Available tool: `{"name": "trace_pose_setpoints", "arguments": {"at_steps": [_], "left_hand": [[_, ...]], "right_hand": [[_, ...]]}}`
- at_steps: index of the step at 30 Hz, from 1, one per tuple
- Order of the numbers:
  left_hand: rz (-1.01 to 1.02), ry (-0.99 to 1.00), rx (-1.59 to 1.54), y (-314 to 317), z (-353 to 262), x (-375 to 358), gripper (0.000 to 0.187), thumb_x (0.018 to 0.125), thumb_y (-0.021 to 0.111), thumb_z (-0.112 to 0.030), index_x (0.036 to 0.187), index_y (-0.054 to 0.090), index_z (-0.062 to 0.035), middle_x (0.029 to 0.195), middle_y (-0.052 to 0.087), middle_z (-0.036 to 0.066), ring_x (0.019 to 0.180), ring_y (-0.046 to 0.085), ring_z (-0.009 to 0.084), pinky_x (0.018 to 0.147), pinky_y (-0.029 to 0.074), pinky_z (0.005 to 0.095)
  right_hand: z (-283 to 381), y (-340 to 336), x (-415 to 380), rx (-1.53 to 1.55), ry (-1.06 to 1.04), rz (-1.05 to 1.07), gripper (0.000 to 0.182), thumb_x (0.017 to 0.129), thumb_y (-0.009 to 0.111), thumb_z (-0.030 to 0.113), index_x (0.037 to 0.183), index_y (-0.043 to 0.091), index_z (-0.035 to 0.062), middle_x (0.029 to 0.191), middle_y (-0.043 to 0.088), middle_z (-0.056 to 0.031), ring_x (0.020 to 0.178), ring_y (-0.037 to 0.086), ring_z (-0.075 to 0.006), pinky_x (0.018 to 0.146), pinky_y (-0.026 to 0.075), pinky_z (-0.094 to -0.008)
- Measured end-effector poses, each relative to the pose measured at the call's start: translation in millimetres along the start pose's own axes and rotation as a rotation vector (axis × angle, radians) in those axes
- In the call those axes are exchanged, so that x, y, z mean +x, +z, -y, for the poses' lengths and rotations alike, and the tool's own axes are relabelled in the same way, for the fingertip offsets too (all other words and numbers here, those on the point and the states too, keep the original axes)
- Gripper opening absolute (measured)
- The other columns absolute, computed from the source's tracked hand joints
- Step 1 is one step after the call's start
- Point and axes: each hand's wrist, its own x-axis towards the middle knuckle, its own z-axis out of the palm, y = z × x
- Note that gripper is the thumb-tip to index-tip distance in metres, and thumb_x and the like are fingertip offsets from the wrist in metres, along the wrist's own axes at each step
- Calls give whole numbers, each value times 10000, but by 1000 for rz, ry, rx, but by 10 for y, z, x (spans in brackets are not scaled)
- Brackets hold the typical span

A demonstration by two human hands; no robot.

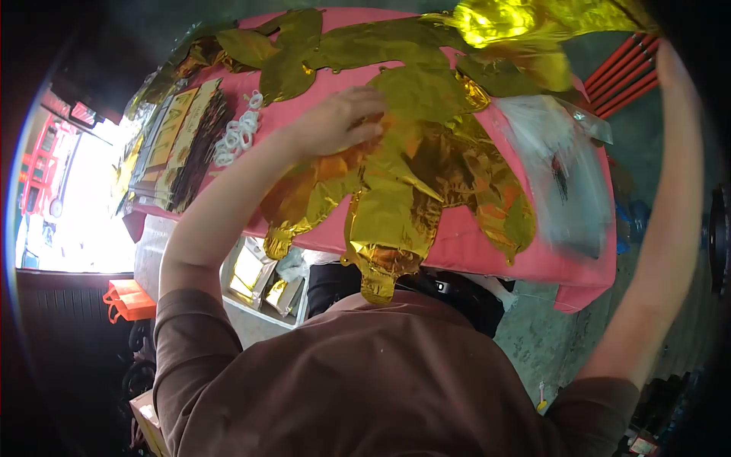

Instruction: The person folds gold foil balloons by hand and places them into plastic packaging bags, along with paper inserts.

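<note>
Flat gold foil balloons (403, 164) lie overlapped across the table in front of me, some ends hanging over the near edge. My left hand (343, 120) rests on the pile, fingers laid out flat on the foil. At the upper right, my right hand (667, 57) is stretched far out to the dark rim of the view. A bright gold foil balloon (548, 19) reaches up to it, raised above the others; the fingertips are lost in the dark.
The table has a pink cloth (586, 266). On the left lie packed cards (179, 145) and white rings (237, 137); on the right, clear plastic bags (567, 183). Red rods (620, 72) stick out beyond the far right edge. A white box (266, 286) stands below; an orange bag (129, 299) is farther left.
</note>
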Motion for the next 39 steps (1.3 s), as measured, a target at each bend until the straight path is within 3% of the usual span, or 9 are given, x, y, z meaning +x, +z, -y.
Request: {"name": "trace_pose_setpoints", "arguments": {"at_steps": [5,11,13,21,23,27,29,33,39], "left_hand": [[15,-14,-73,230,-59,-155,389,868,539,-238,1219,515,-73,1298,453,178,1230,395,330,1045,289,423],[25,39,-59,212,-6,-168,388,856,546,-293,1151,552,-41,1235,496,177,1182,435,324,1012,314,421],[-24,17,-28,245,7,-184,355,850,554,-285,1101,565,-34,1192,513,176,1158,447,331,999,330,420],[0,-27,-77,223,-50,-168,354,854,557,-287,1099,568,-33,1196,517,172,1158,453,327,1006,332,418],[-45,-9,-49,263,-7,-178,360,854,557,-289,1107,567,-33,1198,518,169,1160,453,325,1007,332,417],[-61,2,-62,238,-29,-198,350,852,558,-261,1099,554,-13,1183,515,178,1148,453,338,997,339,417],[-70,24,-64,243,-47,-170,332,854,555,-229,1084,544,10,1177,506,191,1142,451,350,991,341,417],[-32,7,-94,224,-39,-160,351,849,562,-259,1100,556,-13,1185,515,176,1149,455,337,987,344,423],[-21,-22,-73,205,-69,-165,345,846,569,-250,1098,558,-15,1192,511,171,1161,444,337,990,337,426]], "right_hand": [[240,408,-1254,-67,-2,360,180,851,523,15,1028,551,4,987,599,-160,970,589,-259,834,471,-326],[517,544,-2219,-281,-389,898,224,694,586,29,918,576,25,879,584,-96,828,592,-262,737,502,-331],[646,525,-2283,-254,-254,1156,249,672,587,26,916,548,-4,925,593,-136,842,594,-323,775,509,-423],[881,555,-2394,-236,-72,1208,292,594,629,63,871,545,22,874,579,-115,829,578,-306,778,492,-412],[923,596,-2306,-212,245,1509,333,618,656,81,933,568,18,914,594,-104,874,567,-297,834,465,-385],[682,559,-2270,127,561,1568,362,688,676,125,1023,584,22,971,598,-95,925,561,-284,873,434,-358],[379,618,-2278,15,799,1345,375,769,660,167,1104,573,23,1063,592,-103,994,562,-289,888,426,-352],[-310,841,-2491,-328,449,1009,332,858,552,158,1160,544,22,1257,519,-146,1183,473,-309,980,372,-370],[-1073,1197,-2871,-478,403,1142,496,920,474,322,1346,391,82,1421,332,-145,1340,257,-302,1095,200,-420]]}}
